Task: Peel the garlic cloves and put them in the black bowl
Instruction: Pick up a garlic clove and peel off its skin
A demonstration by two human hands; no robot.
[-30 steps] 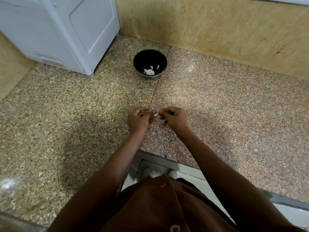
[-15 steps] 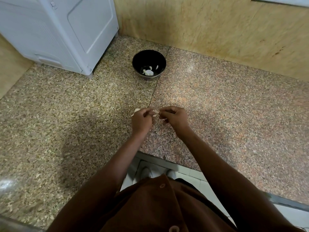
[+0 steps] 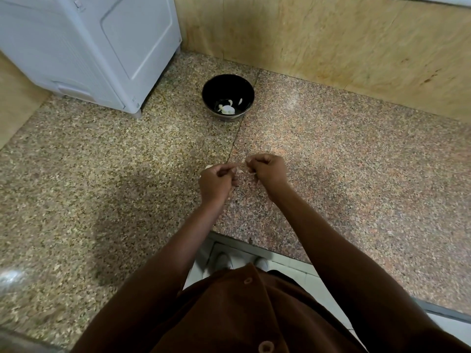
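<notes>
Both hands hang close together over the speckled granite surface [image 3: 331, 161], near its front edge and a little right of the seam between the two slabs. The left hand [image 3: 216, 183] is curled, its grip pinching a garlic clove [image 3: 209, 167] of which only a pale tip shows at the far left of the knuckles; too little of it is visible to tell which way its long axis runs. A thin strip of papery skin [image 3: 239, 171] sticks out between the two hands, lying roughly left to right. The right hand [image 3: 267, 170] is curled as well, thumb and forefinger pressed together on something small and pale at the fingertips, apparently a scrap of that skin, though it is too small to be sure. The hands are just beside one another, with a narrow gap between the knuckles. The black bowl [image 3: 211, 85] stands upright on the surface well beyond the hands, toward the far wall and just left of the seam; a few white peeled cloves [image 3: 227, 109] lie at its bottom, one small sliver resting against the inner right wall. To the far left stands a white appliance [image 3: 89, 47], its foot near the bowl but apart from it. A tan stone wall panel [image 3: 331, 42] runs along the far side. The person's brown shirt [image 3: 229, 314] fills the near edge.
</notes>
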